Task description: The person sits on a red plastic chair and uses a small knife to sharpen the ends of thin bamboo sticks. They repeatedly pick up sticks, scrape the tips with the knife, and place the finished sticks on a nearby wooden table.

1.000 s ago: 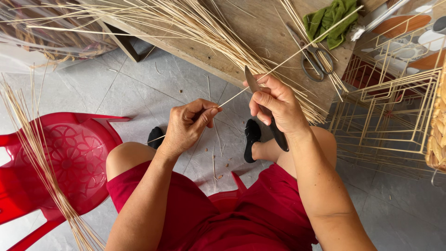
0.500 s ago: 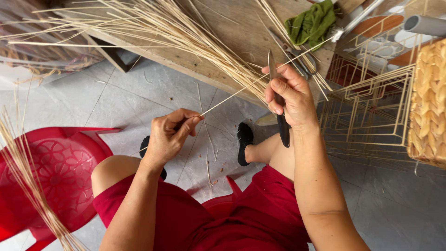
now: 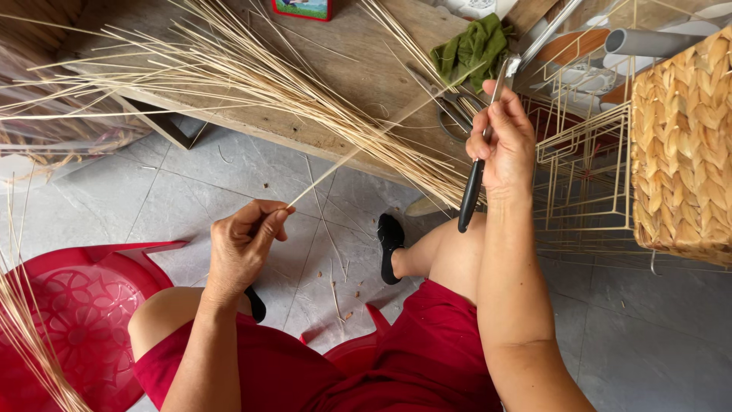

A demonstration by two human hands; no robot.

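My left hand (image 3: 244,243) pinches the near end of a thin pale reed strand (image 3: 358,149), which runs up and right across the wooden bench. My right hand (image 3: 503,141) grips a black-handled knife (image 3: 473,191), blade pointing up, and touches the strand's far end near the blade. A large bundle of pale reeds (image 3: 252,76) lies spread over the wooden bench (image 3: 358,69). I sit with red shorts and black shoes over a grey tiled floor.
Scissors (image 3: 450,107) and a green cloth (image 3: 473,46) lie on the bench. Pale wire frames (image 3: 587,168) and a woven basket (image 3: 679,145) stand at the right. A red plastic stool (image 3: 69,320) sits at lower left, with more reeds (image 3: 30,343) leaning across it.
My right hand has risen up and to the right with the knife, sliding along the strand. My left hand has dropped lower, still pinching the strand's end.
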